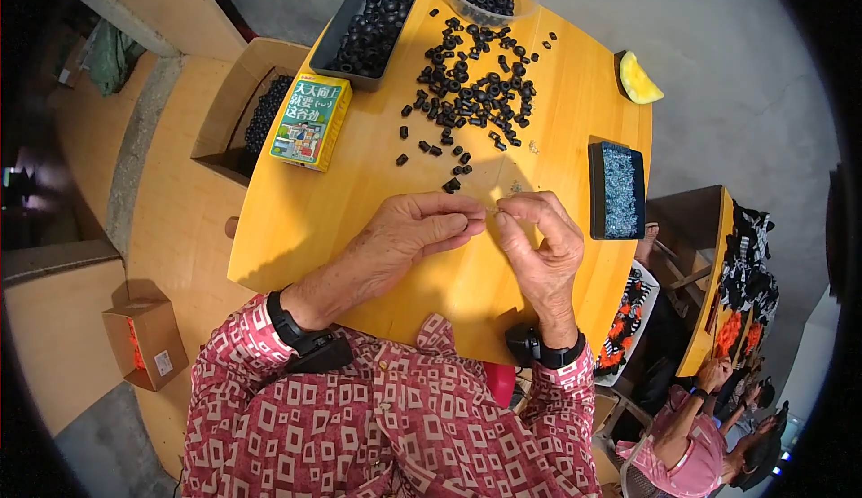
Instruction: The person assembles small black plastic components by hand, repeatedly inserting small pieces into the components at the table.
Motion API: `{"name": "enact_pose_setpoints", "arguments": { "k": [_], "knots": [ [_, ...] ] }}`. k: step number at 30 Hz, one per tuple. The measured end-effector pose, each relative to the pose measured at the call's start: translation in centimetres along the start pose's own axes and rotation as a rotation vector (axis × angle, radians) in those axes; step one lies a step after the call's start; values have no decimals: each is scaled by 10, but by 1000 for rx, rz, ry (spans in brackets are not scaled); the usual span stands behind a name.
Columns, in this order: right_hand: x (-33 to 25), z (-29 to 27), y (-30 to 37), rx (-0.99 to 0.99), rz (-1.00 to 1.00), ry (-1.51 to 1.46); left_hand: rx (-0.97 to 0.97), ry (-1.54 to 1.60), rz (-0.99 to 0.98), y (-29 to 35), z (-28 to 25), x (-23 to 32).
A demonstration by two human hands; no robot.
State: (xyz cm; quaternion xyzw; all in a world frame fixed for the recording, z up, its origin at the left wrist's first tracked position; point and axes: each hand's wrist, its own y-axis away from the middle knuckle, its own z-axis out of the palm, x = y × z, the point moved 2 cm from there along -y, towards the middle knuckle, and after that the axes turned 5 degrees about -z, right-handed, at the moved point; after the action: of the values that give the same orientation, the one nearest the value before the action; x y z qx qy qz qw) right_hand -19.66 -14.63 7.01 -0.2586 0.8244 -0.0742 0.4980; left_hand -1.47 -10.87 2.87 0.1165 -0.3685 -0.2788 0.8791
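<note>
The nearest black piece (452, 186) sits just beyond my left grip (417, 229), around the middle of the counter (377, 175). My left grip is pinched together, thumb against fingers; my right grip (546, 245) brings thumb and forefinger to a narrow pinch just beside it. Whatever may be between those tips is too small for me to tell.

From there toward the far edge spread the loose black pieces (460, 89), thickest in the middle and thinning toward me. By the far left corner stands a grey tray (355, 78) of black parts, a yellow-green box (312, 121) just beside its near end, along the left edge. A clear bowl (532, 15) with more pieces is at the far edge.

On my right, a dark slab with a speckled blue face (617, 191) lies close to the right edge, and a yellow wedge (639, 79) is farther up that edge. Bare wood leaves me room leftward, between grip and left edge, and a strip between the pieces and the slab.
</note>
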Motion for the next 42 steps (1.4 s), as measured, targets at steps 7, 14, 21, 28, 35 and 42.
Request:
{"name": "enact_pose_setpoints", "arguments": {
  "k": [7,14,21,28,35,42],
  "knots": [
    [4,4,1,18,52,-129,25,53,-42,-1,-6,-2],
    [14,7,3,33,64,-173,111,85,-31,0,-8,1],
    [20,10,5,15,96,-191,96,42,-9,-2,-10,-2],
    [21,12,4,0,90,-193,120,-16,6,0,-12,-1],
    [23,13,7,13,131,-223,108,-119,38,1,-9,3],
    [23,13,7,9,145,-237,90,32,-3,2,-10,-1]
  ]
}}
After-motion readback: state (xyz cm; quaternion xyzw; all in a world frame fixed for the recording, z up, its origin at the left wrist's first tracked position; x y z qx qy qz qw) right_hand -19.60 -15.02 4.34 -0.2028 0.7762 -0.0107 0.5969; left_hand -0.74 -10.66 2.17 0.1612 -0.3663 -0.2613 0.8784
